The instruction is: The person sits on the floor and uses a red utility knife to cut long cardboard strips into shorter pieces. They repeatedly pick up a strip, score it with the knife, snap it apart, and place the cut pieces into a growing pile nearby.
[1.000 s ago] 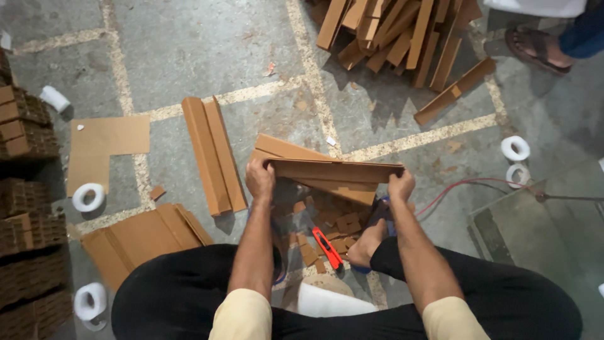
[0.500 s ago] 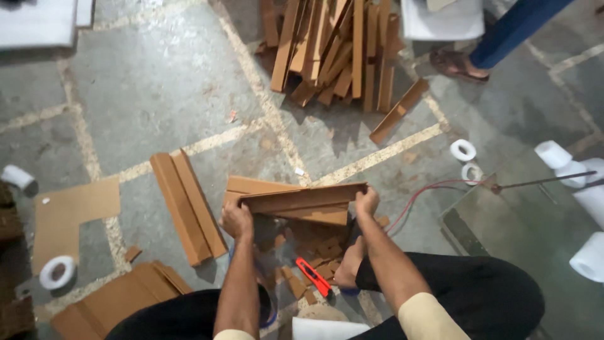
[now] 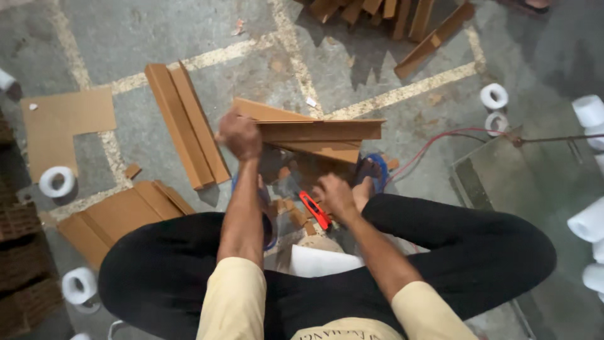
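Fingers of left hand (image 3: 240,135) grip cardboard strip (image 3: 321,130) over concrete floor (image 3: 126,31).

The floor (image 3: 157,38) is grey concrete with pale, worn yellow lines crossing it. Flat cardboard sheets (image 3: 66,119) and folded brown strips (image 3: 185,123) lie on it. White tape rolls (image 3: 56,181) are scattered at the left and right edges. A red cable (image 3: 434,141) runs towards a grey metal plate (image 3: 503,182).
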